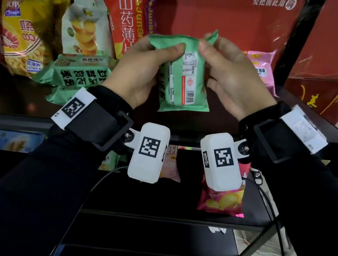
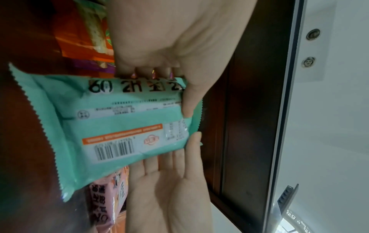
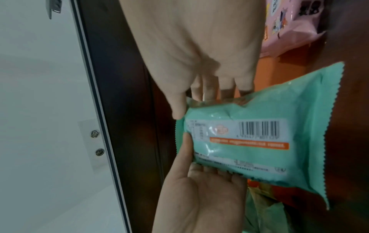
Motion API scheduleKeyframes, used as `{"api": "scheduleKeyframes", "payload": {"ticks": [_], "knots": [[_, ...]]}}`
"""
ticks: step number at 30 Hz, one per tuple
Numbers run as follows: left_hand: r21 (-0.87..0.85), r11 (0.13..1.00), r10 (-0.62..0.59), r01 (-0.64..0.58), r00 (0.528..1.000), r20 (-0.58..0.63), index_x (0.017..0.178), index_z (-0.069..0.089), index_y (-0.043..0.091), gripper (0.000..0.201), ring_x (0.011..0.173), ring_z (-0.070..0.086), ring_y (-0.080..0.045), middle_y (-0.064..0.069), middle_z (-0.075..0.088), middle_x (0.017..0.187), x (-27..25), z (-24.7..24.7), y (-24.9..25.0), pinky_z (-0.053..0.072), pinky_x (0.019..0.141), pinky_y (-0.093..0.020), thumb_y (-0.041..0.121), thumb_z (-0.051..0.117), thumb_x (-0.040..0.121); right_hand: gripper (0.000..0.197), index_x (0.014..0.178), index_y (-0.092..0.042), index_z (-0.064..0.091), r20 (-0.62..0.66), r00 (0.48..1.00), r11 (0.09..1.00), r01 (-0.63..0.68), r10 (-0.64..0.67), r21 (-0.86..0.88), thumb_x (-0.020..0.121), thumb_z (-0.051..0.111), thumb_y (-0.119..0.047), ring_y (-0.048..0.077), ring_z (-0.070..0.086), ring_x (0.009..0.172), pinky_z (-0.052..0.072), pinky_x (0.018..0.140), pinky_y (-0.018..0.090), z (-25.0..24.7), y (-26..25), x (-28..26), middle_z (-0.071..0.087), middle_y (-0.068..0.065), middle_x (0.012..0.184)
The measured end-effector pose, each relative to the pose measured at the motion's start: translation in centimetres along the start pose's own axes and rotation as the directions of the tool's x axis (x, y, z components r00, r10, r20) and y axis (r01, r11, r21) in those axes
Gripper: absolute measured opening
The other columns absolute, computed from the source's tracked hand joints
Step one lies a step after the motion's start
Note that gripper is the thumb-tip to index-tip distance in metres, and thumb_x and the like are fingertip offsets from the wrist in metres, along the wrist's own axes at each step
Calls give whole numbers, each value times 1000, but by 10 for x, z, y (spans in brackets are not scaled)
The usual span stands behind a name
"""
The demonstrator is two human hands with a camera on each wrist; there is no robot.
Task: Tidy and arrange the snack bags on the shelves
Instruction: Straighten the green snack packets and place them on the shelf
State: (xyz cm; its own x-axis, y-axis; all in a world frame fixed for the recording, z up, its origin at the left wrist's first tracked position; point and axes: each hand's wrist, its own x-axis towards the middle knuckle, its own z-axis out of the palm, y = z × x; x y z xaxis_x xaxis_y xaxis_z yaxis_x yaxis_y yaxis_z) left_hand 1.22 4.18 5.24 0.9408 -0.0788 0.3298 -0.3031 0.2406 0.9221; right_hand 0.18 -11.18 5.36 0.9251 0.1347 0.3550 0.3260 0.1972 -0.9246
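A mint-green snack bag [image 1: 182, 81] hangs upright in front of the upper shelf [image 1: 13, 118], its barcode side facing me. My left hand [image 1: 164, 50] grips its upper left part, thumb on the near face and fingers behind. My right hand [image 1: 207, 48] pinches the bag's top right corner, thumb in front and fingers behind. The left wrist view shows the same bag [image 2: 119, 126] between the left hand [image 2: 175, 75] above and the right hand [image 2: 179, 165] below. In the right wrist view the bag [image 3: 259, 145] sits between the right hand [image 3: 191, 100] and the left hand [image 3: 199, 170].
On the upper shelf, two matching green bags [image 1: 79, 73] lie stacked at left. Behind them stand a yellow bag [image 1: 22, 35], a white-green bag [image 1: 84, 27], a red bag [image 1: 128, 11] and a purple bag [image 1: 153, 10]. A pink bag [image 1: 261, 69] stands right, near a black post [image 1: 296, 41]. The lower shelf holds a pink chip bag [image 1: 220, 201].
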Motion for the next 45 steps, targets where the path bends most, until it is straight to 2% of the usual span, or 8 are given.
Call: {"api": "scheduleKeyframes", "payload": {"ticks": [14, 22, 27, 30, 33, 37, 41, 45], "knots": [[-327, 945, -35, 30, 999, -10, 82, 69, 8, 19, 88, 72, -26, -11, 75, 90, 0, 13, 2, 59, 79, -39, 13, 57, 96, 19, 84, -8, 59, -132, 990, 991, 73, -58, 109, 98, 53, -20, 16, 70, 75, 58, 75, 33, 6, -1, 3, 72, 5, 82], [-585, 797, -216, 150, 975, -44, 123, 59, 4, 36, 117, 59, -36, -21, 61, 127, 1, 10, 8, 41, 103, -57, 28, 49, 99, 57, 127, -13, 58, -11, 998, 927, -59, 59, -370, 76, 78, -29, 13, 69, 98, 54, 91, 31, -10, -8, -1, 69, 3, 115], [-138, 985, -120, 99, 981, -152, 110, 59, 30, 17, 122, 49, -14, 5, 59, 123, -10, 7, 9, 20, 110, -56, 34, 55, 94, 53, 119, -10, 61, -98, 987, 899, 73, -127, -432, 70, 79, 2, 1, 66, 78, 56, 76, 17, -20, -9, -4, 70, -1, 101], [94, 994, -50, 58, 995, -85, 121, 59, 31, 35, 111, 57, -5, 12, 64, 119, -13, 12, 9, 39, 97, -37, 45, 61, 89, 56, 117, -14, 63, -44, 987, 836, 108, -155, -538, 67, 80, 4, -12, 60, 69, 49, 70, 7, -19, -9, -4, 62, -15, 88], [172, 984, -35, 46, 997, -66, 115, 65, 24, 29, 87, 70, -3, 11, 74, 94, -14, 16, 5, 54, 74, -25, 41, 51, 97, 56, 120, -13, 63, -29, 988, 837, 114, -153, -535, 69, 79, 2, -5, 61, 85, 50, 82, 13, -17, -4, -6, 63, -12, 97], [31, 999, -35, 39, 991, -133, 116, 66, 16, 37, 99, 68, -13, 1, 71, 109, -11, 15, 0, 51, 94, -41, 37, 38, 103, 47, 127, -14, 56, -186, 973, 915, 53, -137, -399, 83, 72, -17, 11, 55, 117, 47, 92, 20, -20, 4, -3, 57, 0, 127], [-170, 980, -121, 101, 987, -107, 106, 67, 16, 39, 86, 71, -13, 4, 75, 88, -10, 18, -3, 56, 78, -36, 38, 35, 103, 10, 88, -17, 66, -200, 977, 981, 33, -73, -193, 94, 58, -18, 6, 64, 107, 44, 104, 36, -17, 6, -4, 71, -22, 76], [-269, 957, -142, 109, 984, -104, 106, 64, 14, 34, 89, 72, -16, 0, 75, 92, -11, 23, -1, 56, 82, -39, 37, 40, 102, 12, 89, -18, 70, -239, 961, 970, 84, -139, -228, 93, 60, -23, 32, 34, 140, 26, 113, 41, -12, 6, -1, 70, 6, 113]]}}
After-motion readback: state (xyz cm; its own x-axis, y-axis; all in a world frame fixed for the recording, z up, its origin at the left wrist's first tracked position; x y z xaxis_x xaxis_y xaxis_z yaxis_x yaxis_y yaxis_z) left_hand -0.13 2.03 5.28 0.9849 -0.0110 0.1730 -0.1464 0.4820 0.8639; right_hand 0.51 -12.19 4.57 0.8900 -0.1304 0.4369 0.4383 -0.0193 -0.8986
